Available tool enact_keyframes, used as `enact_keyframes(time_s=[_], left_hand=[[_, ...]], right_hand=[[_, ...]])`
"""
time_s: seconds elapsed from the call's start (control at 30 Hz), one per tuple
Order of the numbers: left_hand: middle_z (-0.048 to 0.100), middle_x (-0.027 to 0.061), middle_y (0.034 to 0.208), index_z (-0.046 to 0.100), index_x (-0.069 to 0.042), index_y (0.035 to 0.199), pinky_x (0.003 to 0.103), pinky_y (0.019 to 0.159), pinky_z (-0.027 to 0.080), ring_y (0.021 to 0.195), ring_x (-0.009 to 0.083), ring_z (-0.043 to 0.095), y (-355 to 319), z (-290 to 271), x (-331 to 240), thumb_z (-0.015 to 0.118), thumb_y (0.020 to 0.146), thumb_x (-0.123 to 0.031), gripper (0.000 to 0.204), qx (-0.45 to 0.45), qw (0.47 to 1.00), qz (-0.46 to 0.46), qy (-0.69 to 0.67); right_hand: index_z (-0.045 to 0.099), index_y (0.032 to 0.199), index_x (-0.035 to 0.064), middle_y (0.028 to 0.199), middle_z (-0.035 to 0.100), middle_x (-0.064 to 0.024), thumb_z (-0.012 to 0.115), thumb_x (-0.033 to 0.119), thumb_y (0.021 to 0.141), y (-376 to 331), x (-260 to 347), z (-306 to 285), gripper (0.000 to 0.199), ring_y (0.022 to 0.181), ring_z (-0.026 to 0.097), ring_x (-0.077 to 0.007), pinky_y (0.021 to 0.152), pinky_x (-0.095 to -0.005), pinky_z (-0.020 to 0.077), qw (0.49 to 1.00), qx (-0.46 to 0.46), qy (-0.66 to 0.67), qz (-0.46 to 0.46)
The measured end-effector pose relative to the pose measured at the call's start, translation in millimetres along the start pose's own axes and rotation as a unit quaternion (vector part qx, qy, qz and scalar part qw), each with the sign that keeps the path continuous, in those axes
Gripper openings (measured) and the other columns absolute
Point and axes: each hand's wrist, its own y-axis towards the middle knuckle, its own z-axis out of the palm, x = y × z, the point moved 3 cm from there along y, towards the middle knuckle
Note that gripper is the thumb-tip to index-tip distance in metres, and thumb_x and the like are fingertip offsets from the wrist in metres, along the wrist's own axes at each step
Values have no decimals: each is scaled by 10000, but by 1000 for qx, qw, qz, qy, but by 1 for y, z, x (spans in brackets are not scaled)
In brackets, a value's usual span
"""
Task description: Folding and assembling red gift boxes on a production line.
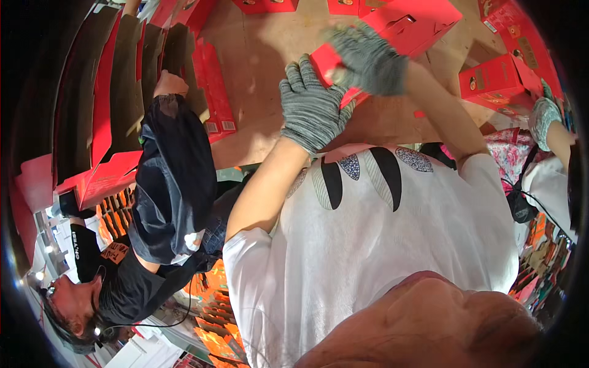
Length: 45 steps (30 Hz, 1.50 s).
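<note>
A red carton box (423, 24) lies on the brown tabletop in front of me, its near end between my two hands. My left hand (313, 107), in a grey striped knit glove, rests against the left side of that end with its fingers stretched out. Over the top of the near end is my right hand (371, 58), in a matching glove, its thumb and fingers apart and the fingertips blurred by motion. The part of the box beneath the right hand is hidden.
Open red cartons (116, 92) stand in a row at the left, where a co-worker's arm in a dark sleeve (175, 165) reaches in. Another red box (500, 83) sits at the right, near another person's gloved hand (545, 119). Stacked orange packages (221, 319) stand lower left.
</note>
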Motion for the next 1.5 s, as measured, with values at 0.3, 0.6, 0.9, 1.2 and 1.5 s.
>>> enact_keyframes(time_s=[0.3, 0.6, 0.9, 1.2, 1.5], left_hand=[[341, 299, 1316, 533, -202, 1256, 536, 925, 353, 1151, 465, 381, -9, -17, 22, 671, 662, -469, 665, -70, 986, 60, -140], [450, 273, 1259, 643, -155, 1135, 431, 967, 397, 1135, 395, 476, -15, -14, 35, 747, 680, -286, 485, -152, 973, 68, -157], [426, 181, 1289, 622, -279, 1153, 496, 872, 379, 1137, 361, 428, -16, -5, 34, 750, 636, -367, 540, -128, 960, -2, -249], [301, 327, 1326, 348, -171, 1368, 553, 933, 302, 1180, 449, 358, -22, -35, 8, 679, 684, -531, 841, -48, 990, 77, -104], [263, 360, 1345, 237, -182, 1437, 621, 887, 318, 1173, 516, 343, -19, -18, -3, 582, 753, -519, 837, -26, 999, 34, 26]], right_hand=[[589, 1122, 54, 1109, 596, -112, 662, 225, 803, -16, -18, -19, 369, 1023, 556, -297, 891, -410, 439, 931, 140, 336, 11], [592, 1146, 121, 1148, 596, -73, 696, 172, 776, -32, -14, 2, 389, 1058, 557, -260, 913, -408, 428, 945, 54, 319, -46], [638, 1037, 106, 1126, 611, -76, 721, 181, 740, -36, -19, -2, 317, 1065, 553, -271, 930, -430, 417, 924, 27, 375, -67], [635, 1022, 111, 1226, 552, -83, 686, 180, 776, -46, -16, -7, 261, 1119, 506, -300, 969, -459, 366, 941, 49, 321, -94], [609, 1063, 66, 1229, 543, -130, 613, 179, 756, -51, -2, -11, 327, 1127, 491, -316, 961, -460, 370, 970, 57, 201, -123]])
